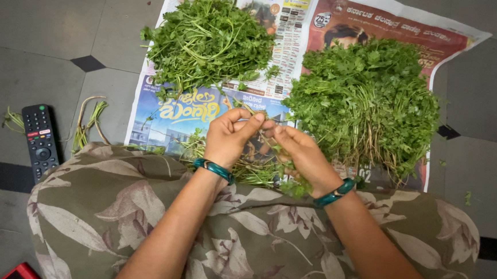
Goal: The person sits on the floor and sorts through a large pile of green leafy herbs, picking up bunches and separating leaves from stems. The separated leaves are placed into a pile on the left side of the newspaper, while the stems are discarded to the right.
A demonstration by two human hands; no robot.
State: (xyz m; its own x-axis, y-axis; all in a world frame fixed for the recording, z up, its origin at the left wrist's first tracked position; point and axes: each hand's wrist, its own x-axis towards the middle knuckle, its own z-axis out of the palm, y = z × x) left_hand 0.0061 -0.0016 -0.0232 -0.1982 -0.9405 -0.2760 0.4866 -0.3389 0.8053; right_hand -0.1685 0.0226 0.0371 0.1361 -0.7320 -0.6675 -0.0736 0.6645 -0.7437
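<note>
Two sets of fingers (248, 117) meeting over one thin green sprig (261, 123), pinching it from both ends: left hand (228, 138) curled with thumb and forefinger closed on the stem, right hand (299, 154) closed on the leafy part, other fingers folded loosely beneath. Held just above the lap edge, probably so that stem and leaf can be drawn apart between the two pinches. Teal bangles (215, 168) on both wrists, the second one (337, 192) at 4 o'clock from the sprig. Directly below the hands, a loose scatter of stems and leaves (246, 171) lying on the newspaper's near edge. At 11 o'clock, a tangled pile of herbs (208, 39), stalks showing pale among the leaves; at 2 o'clock, a bigger, tidier bunch (371, 101) with its roots pointing back toward the person, apparently kept apart from the first as a separate lot. Spread newspaper (175, 118) under both, seemingly to keep greens and dirt off the grey tiled floor (37, 23). Floral olive cloth (253, 243) over the knees at 6 o'clock. Farther out at 9 o'clock, a few discarded stalks (88, 124) and a black remote control (40, 139) on the floor, well apart from the hands.
</note>
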